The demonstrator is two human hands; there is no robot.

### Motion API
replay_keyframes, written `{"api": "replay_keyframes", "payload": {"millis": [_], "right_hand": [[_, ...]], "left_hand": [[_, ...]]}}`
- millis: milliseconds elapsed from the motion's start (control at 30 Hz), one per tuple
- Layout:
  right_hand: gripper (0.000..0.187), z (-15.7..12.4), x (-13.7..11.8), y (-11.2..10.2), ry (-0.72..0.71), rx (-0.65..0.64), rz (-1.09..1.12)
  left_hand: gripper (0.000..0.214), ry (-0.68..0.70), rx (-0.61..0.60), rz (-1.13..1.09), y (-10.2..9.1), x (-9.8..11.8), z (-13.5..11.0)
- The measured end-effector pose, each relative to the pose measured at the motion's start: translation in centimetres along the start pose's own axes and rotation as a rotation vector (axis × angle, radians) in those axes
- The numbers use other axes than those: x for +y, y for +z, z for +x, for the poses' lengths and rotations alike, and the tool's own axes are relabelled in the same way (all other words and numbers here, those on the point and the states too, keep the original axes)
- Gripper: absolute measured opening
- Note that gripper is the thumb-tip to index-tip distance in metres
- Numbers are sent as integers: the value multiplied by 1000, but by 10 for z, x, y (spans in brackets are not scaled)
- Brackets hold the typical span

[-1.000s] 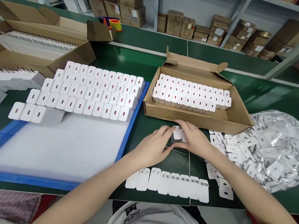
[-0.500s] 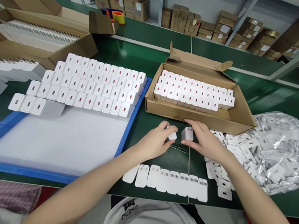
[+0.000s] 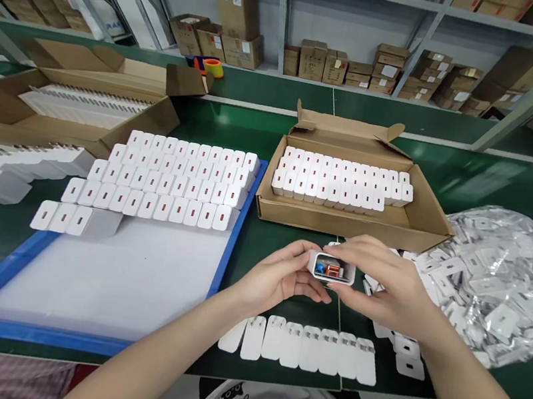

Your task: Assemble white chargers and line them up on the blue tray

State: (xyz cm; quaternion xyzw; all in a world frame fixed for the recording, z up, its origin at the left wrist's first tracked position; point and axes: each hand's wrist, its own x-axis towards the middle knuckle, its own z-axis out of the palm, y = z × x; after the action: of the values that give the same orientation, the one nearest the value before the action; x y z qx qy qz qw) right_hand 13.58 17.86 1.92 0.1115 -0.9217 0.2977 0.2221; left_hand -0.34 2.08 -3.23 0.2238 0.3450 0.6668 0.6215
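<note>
Hands at centre frame: left grip (image 3: 278, 281) and right grip (image 3: 387, 287) both pinch 1 open charger shell (image 3: 332, 268), electronics exposed, above the bench (image 3: 264, 246).

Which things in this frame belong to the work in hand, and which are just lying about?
In hand: open charger, gripped by left hand and right hand; row of white covers; bag of covers; tray of chargers; box of chargers.
Lying about: shelf cartons; tape rolls.

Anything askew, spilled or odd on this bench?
Leftmost cover of the near row lies tilted; its neighbours sit straight. Loose covers lie scattered beside the bag. The held charger is open, circuitry showing.
</note>
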Motion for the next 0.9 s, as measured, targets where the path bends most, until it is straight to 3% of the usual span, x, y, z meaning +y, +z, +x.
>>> {"api": "replay_keyframes", "payload": {"millis": [167, 333, 500, 800, 900], "right_hand": [[49, -4, -6, -4, -18, -67, -35], [33, -8, -7, 0, -104, 10, 11], [31, -11, -6, 3, -105, 76, -1], [16, -1, -20, 2, -129, 10, -144], [14, 1, -20, 3, -152, -24, -195]], "left_hand": [[52, 55, -41, 173, 0, 0, -5], [49, 120, -68, 176, 3, 2, -10], [50, 88, -107, 122, 4, -3, -10], [44, 119, -138, 139, 2, 2, -13], [47, 181, -92, 212, 2, 4, -14]]}}
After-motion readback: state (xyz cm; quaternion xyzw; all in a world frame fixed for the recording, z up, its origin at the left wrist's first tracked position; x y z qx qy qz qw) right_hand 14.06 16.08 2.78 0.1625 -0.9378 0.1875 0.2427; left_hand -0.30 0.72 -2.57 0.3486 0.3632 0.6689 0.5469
